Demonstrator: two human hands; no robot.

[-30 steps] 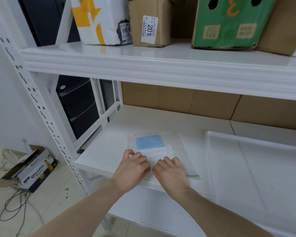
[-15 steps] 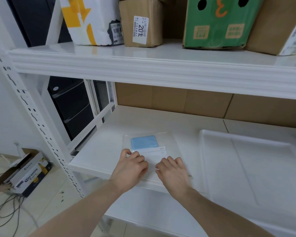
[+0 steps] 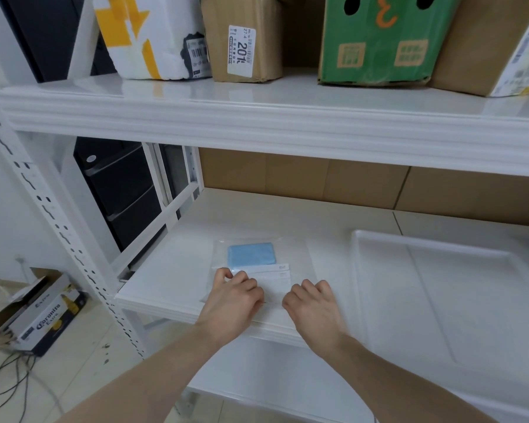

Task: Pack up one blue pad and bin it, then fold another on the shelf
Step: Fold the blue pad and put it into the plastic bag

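Packing step in progress on the white shelf [image 3: 177,270]. A folded blue pad [image 3: 251,254] lies inside a clear plastic bag [image 3: 258,264], which rests flat on the shelf, well left of the shallow white bin [image 3: 434,288] and near the shelf's front edge. A white label strip [image 3: 272,271] crosses the bag just in front of the pad. The left hand [image 3: 231,300] has its fingers curled onto the bag's near portion, apparently pinching the film; the right hand [image 3: 313,303] sits beside it at the bag's right front corner, fingers likewise curled, though whether they grip the film or only press it cannot be told. The step in hand appears to be closing or sealing the bag's open end. The next move probably calls for flattening the flap, lifting the bag and carrying it right to the bin. No second pad can be identified for certain. Cardboard boxes [image 3: 245,38] stand on the shelf above.
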